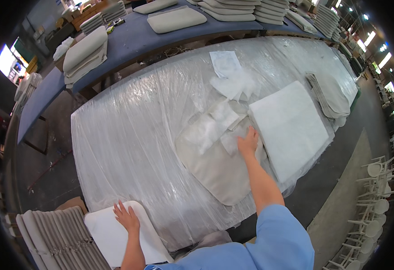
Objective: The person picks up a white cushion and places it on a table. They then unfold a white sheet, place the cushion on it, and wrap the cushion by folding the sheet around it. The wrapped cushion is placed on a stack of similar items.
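My left hand (127, 218) lies flat with spread fingers on a white rounded pad (111, 240) at the lower left. Out to the right, my right hand (249, 141) has its fingers curled at the right side of a beige fabric cover (219, 180), seeming to grip it; the fingertips are partly hidden. The cover lies on a plastic-wrapped surface (129, 135). Scraps of white fluffy wadding (208, 135) rest on the cover's upper part, beside a small pale folded piece (225, 114).
Right of the cover sits a stack of white square wadding sheets (291, 130), with folded beige covers (330, 96) beyond. A printed paper sheet (225, 64) lies farther back. Grey cushions (61, 238) stand in a row at lower left. A blue table (134, 33) holds cushion stacks; white chairs (370, 211) line the right.
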A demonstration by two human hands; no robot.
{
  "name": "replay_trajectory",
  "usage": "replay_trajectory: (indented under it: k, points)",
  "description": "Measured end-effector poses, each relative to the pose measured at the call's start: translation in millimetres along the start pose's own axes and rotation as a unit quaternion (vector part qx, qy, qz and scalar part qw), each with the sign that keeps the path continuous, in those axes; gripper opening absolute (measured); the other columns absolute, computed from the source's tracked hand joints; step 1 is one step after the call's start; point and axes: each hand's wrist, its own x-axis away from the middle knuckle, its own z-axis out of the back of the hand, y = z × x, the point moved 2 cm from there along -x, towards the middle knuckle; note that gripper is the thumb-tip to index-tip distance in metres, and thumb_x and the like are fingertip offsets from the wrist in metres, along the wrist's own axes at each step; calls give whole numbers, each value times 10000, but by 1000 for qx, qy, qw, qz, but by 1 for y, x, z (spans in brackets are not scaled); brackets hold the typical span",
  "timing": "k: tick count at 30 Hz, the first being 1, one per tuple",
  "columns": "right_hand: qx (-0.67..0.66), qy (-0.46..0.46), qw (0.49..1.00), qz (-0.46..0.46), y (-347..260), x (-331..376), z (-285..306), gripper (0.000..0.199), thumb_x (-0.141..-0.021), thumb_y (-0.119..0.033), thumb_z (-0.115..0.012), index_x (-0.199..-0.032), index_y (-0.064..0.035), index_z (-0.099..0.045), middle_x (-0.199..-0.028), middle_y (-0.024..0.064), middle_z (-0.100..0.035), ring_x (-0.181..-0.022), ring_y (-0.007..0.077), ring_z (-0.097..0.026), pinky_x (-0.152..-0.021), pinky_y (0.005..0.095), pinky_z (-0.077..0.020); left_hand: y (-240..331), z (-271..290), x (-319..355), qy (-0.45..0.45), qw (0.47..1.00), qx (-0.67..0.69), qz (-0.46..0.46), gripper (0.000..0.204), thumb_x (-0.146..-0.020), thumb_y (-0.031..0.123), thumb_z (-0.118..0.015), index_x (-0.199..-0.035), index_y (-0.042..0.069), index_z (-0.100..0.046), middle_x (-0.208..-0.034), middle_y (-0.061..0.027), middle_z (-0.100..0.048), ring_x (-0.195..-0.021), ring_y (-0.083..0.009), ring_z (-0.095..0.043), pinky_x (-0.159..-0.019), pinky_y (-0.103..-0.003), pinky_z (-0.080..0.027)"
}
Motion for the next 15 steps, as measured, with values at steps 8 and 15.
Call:
replay_trajectory:
  k: [8, 15]
  points:
    - [111, -132, 982, 71, 20, 50, -27, 590, -951, -306, -673, -1489, -149, -487, -1599, 128, -382, -1445, 333, -397, -1157, 583, -305, -9, -7, 117, -89, 993, 71, -38, 639, -980, 212, -612, -1563, 56, -404, -1650, -260, -259, -1526, -436, -251, -1221, -570, -222]
    - [-28, -24, 995, 91, 18, 98, 6, 483, -964, -364, -653, -1371, -105, -625, -1469, 189, -556, -1347, 363, -529, -1095, 472, -429, -47, 0, 122, -83, 976, 170, -110, 625, -924, 119, -653, -1512, 23, -468, -1635, -277, -271, -1500, -457, -297, -1227, -480, -277]
